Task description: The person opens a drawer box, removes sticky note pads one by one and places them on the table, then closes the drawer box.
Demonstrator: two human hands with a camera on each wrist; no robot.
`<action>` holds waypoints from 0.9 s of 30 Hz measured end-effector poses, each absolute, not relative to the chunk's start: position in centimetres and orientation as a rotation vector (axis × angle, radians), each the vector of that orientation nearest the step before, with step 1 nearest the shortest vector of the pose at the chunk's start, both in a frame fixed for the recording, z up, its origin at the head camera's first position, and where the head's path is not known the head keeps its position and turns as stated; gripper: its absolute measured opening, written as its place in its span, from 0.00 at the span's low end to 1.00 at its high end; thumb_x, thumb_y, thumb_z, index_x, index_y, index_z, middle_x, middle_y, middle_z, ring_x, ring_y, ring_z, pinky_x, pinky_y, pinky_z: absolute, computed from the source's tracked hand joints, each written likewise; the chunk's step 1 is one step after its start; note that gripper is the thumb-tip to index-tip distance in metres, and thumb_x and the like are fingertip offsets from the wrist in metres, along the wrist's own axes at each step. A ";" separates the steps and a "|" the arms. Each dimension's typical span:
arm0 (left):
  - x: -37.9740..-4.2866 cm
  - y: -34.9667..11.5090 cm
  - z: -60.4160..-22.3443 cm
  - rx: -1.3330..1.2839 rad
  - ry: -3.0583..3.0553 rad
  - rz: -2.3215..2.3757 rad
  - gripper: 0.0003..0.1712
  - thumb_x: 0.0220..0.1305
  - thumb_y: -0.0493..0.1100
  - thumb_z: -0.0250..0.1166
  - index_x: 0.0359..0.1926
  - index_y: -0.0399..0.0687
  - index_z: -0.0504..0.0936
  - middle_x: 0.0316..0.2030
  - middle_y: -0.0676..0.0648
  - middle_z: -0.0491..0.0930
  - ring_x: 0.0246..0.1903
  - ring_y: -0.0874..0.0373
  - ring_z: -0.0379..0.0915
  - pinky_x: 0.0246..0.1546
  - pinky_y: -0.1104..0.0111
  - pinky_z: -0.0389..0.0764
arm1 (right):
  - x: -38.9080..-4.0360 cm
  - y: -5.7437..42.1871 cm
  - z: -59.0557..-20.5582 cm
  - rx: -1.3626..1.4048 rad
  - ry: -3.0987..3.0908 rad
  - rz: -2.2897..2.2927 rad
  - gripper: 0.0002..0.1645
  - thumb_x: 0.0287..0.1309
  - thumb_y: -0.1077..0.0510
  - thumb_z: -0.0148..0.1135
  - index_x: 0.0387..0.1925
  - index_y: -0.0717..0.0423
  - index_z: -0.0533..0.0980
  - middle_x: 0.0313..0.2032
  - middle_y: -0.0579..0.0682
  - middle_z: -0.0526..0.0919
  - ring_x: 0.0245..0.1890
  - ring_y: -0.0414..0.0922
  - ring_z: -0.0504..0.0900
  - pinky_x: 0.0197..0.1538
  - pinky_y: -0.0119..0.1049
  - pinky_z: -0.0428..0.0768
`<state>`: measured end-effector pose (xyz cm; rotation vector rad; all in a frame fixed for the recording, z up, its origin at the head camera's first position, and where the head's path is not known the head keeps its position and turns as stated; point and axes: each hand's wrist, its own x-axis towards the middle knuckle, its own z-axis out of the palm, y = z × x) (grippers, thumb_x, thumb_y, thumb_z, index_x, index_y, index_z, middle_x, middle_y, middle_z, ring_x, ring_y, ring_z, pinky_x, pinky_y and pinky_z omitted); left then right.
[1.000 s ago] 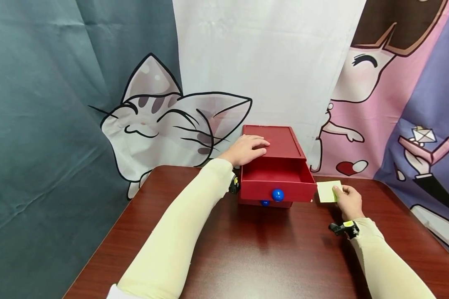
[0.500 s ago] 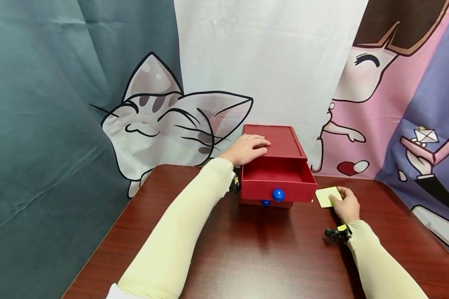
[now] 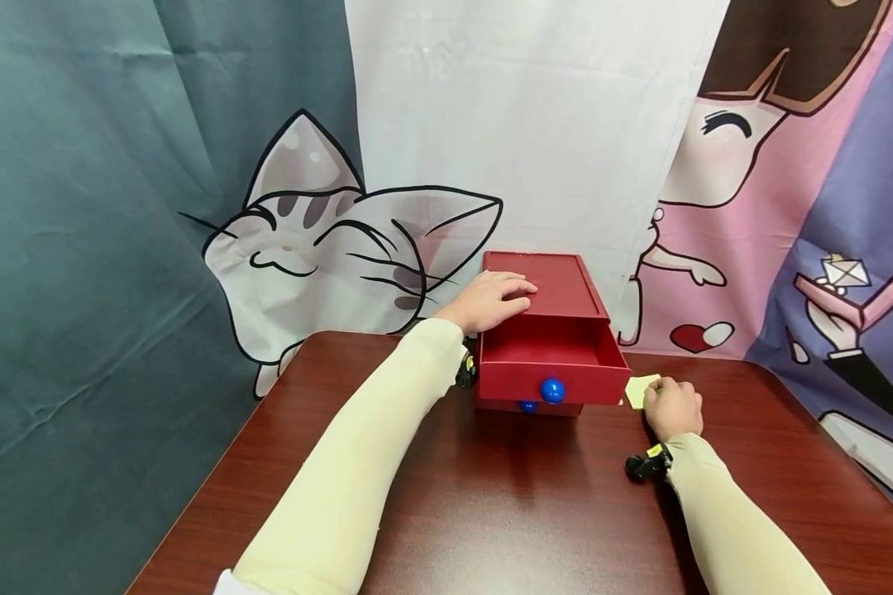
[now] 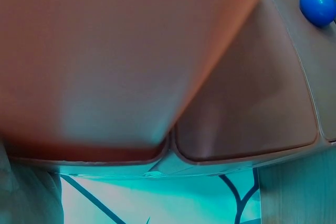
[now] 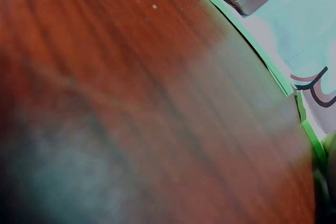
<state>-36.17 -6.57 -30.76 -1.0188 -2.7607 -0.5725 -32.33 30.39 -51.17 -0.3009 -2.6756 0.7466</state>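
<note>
My left hand (image 3: 489,299) rests over the left edge of the red drawer box's top (image 3: 558,281), fingers extended and slightly bent. The upper drawer (image 3: 517,382) is pulled out, its red interior bare, with a blue knob (image 3: 553,391) on its front. To the right, my right hand (image 3: 673,409) pinches yellow sticky notes (image 3: 640,391) close over the table, near the drawer's right corner. Part of the paper is hidden by that hand. In the right wrist view the sticky notes (image 5: 252,43) show as a thin green edge.
Below the open drawer is a lower drawer with a second blue knob (image 3: 527,406). The box stands near the back of the brown table (image 3: 484,504). A printed curtain (image 3: 536,124) hangs right behind it. The left wrist view shows the box's side and a blue knob (image 4: 317,6).
My right hand has moved left and slightly toward me with the sticky notes, and has turned so its back covers more of them. My left hand and the drawers have stayed put.
</note>
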 end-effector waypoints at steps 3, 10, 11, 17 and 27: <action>-36.3 -6.5 -30.8 -1.029 -2.758 -0.563 0.25 0.77 0.56 0.51 0.69 0.60 0.76 0.71 0.52 0.68 0.72 0.62 0.57 0.76 0.63 0.44 | -32.5 30.3 -51.1 -0.332 -2.705 0.714 0.22 0.69 0.54 0.45 0.50 0.64 0.79 0.50 0.74 0.71 0.50 0.74 0.65 0.46 0.68 0.71; -36.5 -6.5 -30.8 -1.034 -2.754 -0.562 0.25 0.77 0.56 0.50 0.69 0.60 0.75 0.72 0.52 0.67 0.73 0.61 0.57 0.76 0.60 0.44 | -33.1 30.4 -51.1 -0.351 -2.741 0.698 0.25 0.73 0.52 0.41 0.56 0.64 0.76 0.53 0.73 0.68 0.53 0.74 0.63 0.46 0.69 0.71; -36.5 -6.5 -30.8 -1.032 -2.755 -0.563 0.25 0.77 0.56 0.50 0.69 0.60 0.75 0.72 0.52 0.67 0.73 0.61 0.57 0.76 0.60 0.44 | -33.1 30.4 -51.1 -0.343 -2.743 0.694 0.25 0.73 0.52 0.41 0.56 0.64 0.76 0.53 0.74 0.68 0.53 0.74 0.63 0.46 0.69 0.71; -36.2 -6.7 -31.2 -1.027 -2.758 -0.589 0.25 0.77 0.56 0.50 0.69 0.60 0.76 0.72 0.52 0.67 0.73 0.61 0.57 0.76 0.60 0.44 | -32.8 30.2 -51.3 -0.321 -2.731 0.711 0.27 0.72 0.49 0.43 0.56 0.66 0.75 0.54 0.76 0.66 0.54 0.74 0.62 0.47 0.68 0.70; -36.4 -6.6 -31.1 -1.021 -2.747 -0.580 0.25 0.76 0.55 0.51 0.68 0.60 0.76 0.71 0.52 0.68 0.72 0.61 0.58 0.76 0.61 0.45 | -31.4 27.4 -51.0 -0.417 -2.062 1.161 0.24 0.69 0.50 0.54 0.53 0.66 0.79 0.53 0.66 0.73 0.59 0.62 0.66 0.60 0.51 0.62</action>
